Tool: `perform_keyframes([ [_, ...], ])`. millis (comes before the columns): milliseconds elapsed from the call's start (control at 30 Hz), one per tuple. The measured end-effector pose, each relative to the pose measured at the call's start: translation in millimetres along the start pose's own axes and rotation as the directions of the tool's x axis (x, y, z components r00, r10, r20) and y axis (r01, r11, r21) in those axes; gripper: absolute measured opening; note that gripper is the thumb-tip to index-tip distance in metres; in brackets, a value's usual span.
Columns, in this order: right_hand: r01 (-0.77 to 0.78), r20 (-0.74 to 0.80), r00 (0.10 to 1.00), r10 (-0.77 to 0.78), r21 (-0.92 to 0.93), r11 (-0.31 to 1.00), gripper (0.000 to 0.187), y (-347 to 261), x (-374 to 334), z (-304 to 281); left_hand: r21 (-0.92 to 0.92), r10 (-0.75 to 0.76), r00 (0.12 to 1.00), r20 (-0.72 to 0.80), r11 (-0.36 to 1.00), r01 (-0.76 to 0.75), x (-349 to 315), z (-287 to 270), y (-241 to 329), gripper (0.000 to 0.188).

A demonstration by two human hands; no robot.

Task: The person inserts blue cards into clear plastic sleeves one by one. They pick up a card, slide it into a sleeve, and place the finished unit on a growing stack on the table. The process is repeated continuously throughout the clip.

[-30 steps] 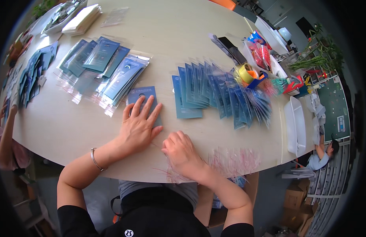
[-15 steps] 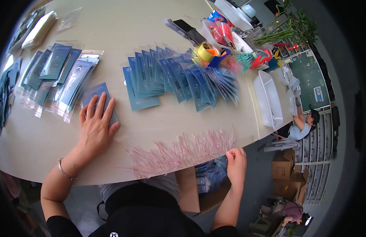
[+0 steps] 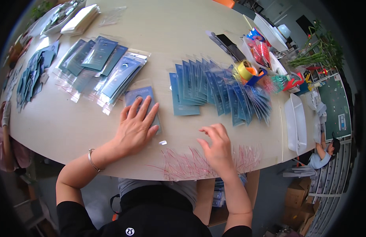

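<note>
My left hand (image 3: 136, 130) lies flat, fingers spread, on a blue card packet in a clear sleeve (image 3: 140, 93). My right hand (image 3: 217, 149) hovers with thumb and fingers apart, nothing visible between them. Beneath and beside it, along the near table edge, runs a row of clear strips with red threads (image 3: 183, 164). A small shiny white scrap (image 3: 163, 142) sits close to my left thumb. Further off, a fanned row of blue packets (image 3: 187, 89) spreads to the right. On the left is a pile of bagged blue packets (image 3: 122, 75).
More blue cards (image 3: 35, 75) and a white stack (image 3: 80, 19) lie far left. Yellow tape (image 3: 245, 71), a phone (image 3: 229, 44) and a white tray (image 3: 295, 124) are at right. Below the edge stands a cardboard box (image 3: 206, 197). A person (image 3: 323, 152) works at far right; another's sleeve (image 3: 21, 146) shows left.
The view has turned left, so the scene sits further right. My right hand has left the strips' right end, moved inward over them and opened. The white scrap now shows beside my left thumb.
</note>
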State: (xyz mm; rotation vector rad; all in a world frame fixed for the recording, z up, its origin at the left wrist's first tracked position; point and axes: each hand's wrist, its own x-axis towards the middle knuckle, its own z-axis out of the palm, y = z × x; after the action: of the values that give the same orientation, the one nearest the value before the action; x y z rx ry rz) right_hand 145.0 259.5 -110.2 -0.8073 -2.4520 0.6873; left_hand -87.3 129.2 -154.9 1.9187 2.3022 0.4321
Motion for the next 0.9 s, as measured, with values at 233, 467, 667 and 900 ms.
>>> perform_keyframes([
  [233, 0.652, 0.089, 0.757, -0.647, -0.028, 0.758, 0.021, 3.6, 42.3, 61.4, 0.015, 0.013, 0.998, -0.060, 1.000, -0.012, 0.0, 6.0, 1.5, 0.064],
  [467, 0.280, 0.085, 0.953, -0.291, 0.121, 0.952, 0.008, 4.5, 30.1, 74.2, -0.438, 0.224, 0.974, -0.021, 0.874, -0.210, -11.8, -15.8, -33.2, 0.036],
  [667, 0.152, 0.161, 0.973, -0.167, 0.099, 0.983, 0.007, -2.6, 27.7, 73.5, -0.309, 0.150, 0.988, -0.045, 0.938, -0.157, -40.0, -24.1, -36.8, 0.032],
  [900, 0.101, 0.179, 0.977, -0.118, 0.100, 0.990, 0.007, -2.7, 26.5, 72.9, -0.319, 0.107, 0.990, -0.095, 0.939, -0.132, -42.1, -20.2, -28.3, 0.021],
])
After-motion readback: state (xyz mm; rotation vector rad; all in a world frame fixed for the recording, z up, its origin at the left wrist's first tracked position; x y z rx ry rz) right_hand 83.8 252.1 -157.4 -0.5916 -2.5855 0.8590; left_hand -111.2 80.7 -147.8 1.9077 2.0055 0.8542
